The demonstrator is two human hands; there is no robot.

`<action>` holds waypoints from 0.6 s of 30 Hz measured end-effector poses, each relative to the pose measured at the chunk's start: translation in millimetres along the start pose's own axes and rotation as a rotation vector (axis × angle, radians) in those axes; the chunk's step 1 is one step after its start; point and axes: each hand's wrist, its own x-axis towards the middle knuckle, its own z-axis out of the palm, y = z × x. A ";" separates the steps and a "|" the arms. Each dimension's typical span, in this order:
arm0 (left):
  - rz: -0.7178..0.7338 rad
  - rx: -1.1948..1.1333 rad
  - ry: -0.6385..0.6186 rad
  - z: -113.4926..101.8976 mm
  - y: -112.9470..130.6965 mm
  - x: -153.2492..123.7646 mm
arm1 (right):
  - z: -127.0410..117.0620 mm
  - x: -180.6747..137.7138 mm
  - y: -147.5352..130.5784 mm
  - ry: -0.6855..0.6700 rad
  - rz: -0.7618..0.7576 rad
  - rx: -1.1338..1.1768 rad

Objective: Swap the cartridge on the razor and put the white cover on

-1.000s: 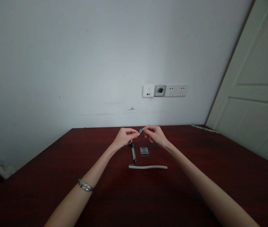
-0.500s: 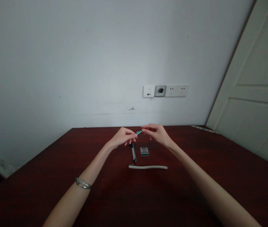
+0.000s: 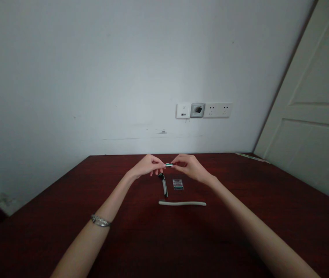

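Note:
Between my two hands is a small green-and-white piece (image 3: 169,165) that looks like a razor cartridge, held just above the far part of the table. My left hand (image 3: 149,166) pinches its left end between thumb and fingers. At the other end, my right hand (image 3: 190,166) closes its thumb and fingertips on it. Below the left fingers lies a grey-and-black razor (image 3: 164,187), its dark head pointing away from me. A small clear plastic case (image 3: 178,184) with some green inside sits to the razor's right. Nearer me, a long, pale, slightly wavy strip (image 3: 182,203) lies crosswise.
The dark red wooden table (image 3: 141,235) meets a white wall (image 3: 129,77) at its far edge. Sockets and switches (image 3: 204,110) are set in that wall. A thin flat printed strip (image 3: 252,158) lies at the far right, near a white door (image 3: 315,112).
The green-and-white piece has turned from slanted to nearly level. My right fingers have come down onto its right end, and my left hand has shifted slightly left.

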 end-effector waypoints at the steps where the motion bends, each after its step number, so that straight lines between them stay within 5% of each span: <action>1: 0.000 -0.004 0.001 0.3 -0.8 0.5 | 0.0 -0.5 0.0 -0.004 0.003 -0.025; 14: -0.017 -0.046 -0.018 4.1 -10.0 4.1 | -0.5 -2.4 3.5 -0.052 -0.013 -0.121; 18: -0.062 -0.062 0.037 2.4 -16.6 6.9 | -2.0 -6.4 22.5 -0.165 0.079 -0.174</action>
